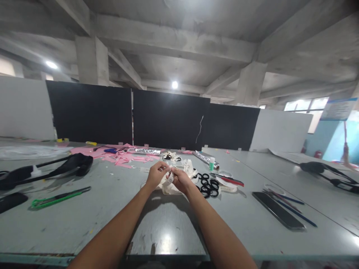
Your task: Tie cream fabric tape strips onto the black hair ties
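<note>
Both my hands meet above the grey table (168,224), near its middle. My left hand (155,175) and my right hand (181,180) have their fingers pinched together on a small piece of cream-white ribbon (169,179). More of the same cream-white ribbon (188,166) lies in a loose heap just behind and under the hands. A cluster of black rings (208,185) rests on the table right beside my right hand.
Pink scraps (117,155) and silver foil strips (146,151) lie at the back. A green cutter (58,197) and black strap gear (47,168) sit left. Red-handled scissors (231,180), a dark phone (277,214), pens (291,205) and a small green bottle (211,163) sit right. Black panels (168,119) stand behind.
</note>
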`<state>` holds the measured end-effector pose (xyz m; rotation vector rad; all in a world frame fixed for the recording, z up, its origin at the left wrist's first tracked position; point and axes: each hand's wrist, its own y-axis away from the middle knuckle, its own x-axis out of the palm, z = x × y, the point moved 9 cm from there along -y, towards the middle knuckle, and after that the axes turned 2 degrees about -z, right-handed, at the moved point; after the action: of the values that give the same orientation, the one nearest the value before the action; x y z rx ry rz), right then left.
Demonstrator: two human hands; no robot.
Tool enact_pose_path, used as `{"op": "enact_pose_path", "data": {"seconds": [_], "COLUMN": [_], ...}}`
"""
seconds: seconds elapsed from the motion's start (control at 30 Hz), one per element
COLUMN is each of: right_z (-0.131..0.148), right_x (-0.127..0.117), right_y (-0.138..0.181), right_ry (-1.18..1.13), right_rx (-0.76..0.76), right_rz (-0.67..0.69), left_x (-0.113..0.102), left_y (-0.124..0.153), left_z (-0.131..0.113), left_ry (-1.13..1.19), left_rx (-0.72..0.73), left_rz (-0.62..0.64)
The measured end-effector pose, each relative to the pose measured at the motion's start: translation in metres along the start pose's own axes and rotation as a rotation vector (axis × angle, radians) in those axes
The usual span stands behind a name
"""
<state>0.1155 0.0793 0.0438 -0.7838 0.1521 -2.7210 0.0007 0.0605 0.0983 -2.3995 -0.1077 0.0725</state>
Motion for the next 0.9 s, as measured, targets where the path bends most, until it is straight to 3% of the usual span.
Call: {"op": "enact_pose_path", "data": {"seconds": [0.27,0.57,0.77,0.9], "right_z": [0.010,0.037,0.043,0.042], "right_x": [-0.013,-0.010,-0.007,-0.005], "right_y": [-0.002,0.003,0.003,0.000], "right_ry": [-0.014,0.103,0.347,0.382], "right_rx": [0.004,-0.326,-0.368,-0.403], "right_rz": [-0.155,-0.134,-0.193,-0.165], "left_x": [0.001,0.003,0.007,0.009], "left_y": [-0.001,0.001,0.001,0.001], "left_z": [0.040,0.053,0.060,0.061], "left_ry": [0.134,0.259,0.273,0.276], "left_rx": [-0.259,-0.355,-0.366,-0.377], "left_rz": [-0.033,-0.063,-0.038,-0.026]}}
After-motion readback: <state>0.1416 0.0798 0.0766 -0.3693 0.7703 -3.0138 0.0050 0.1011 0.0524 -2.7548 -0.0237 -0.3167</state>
